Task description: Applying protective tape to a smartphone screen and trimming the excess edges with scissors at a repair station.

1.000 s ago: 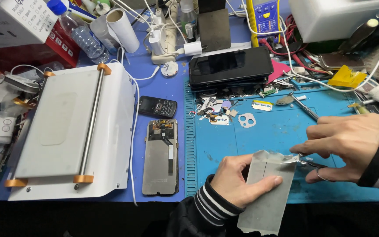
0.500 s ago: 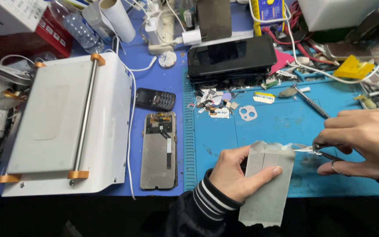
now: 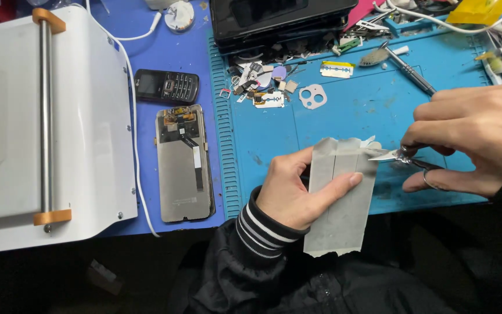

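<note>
My left hand [image 3: 300, 189] holds a grey rectangular sheet of film or tape [image 3: 341, 195] upright over the front edge of the blue work mat [image 3: 344, 110], thumb across its middle. My right hand [image 3: 474, 139] grips small metal scissors [image 3: 399, 155], whose blades touch the sheet's upper right corner. A small cut-off scrap shows at that corner.
A bare phone screen assembly [image 3: 184, 163] lies face down left of the mat, a small black keypad phone [image 3: 167, 86] above it. A white laminating machine [image 3: 42, 122] fills the left. Loose small parts [image 3: 262, 81], a razor blade [image 3: 337, 70], a screwdriver [image 3: 411, 70] and a black device [image 3: 283, 20] lie further back.
The view has tilted down and closer. My right hand has brought the scissors onto the sheet's upper right corner; my left hand keeps holding the sheet.
</note>
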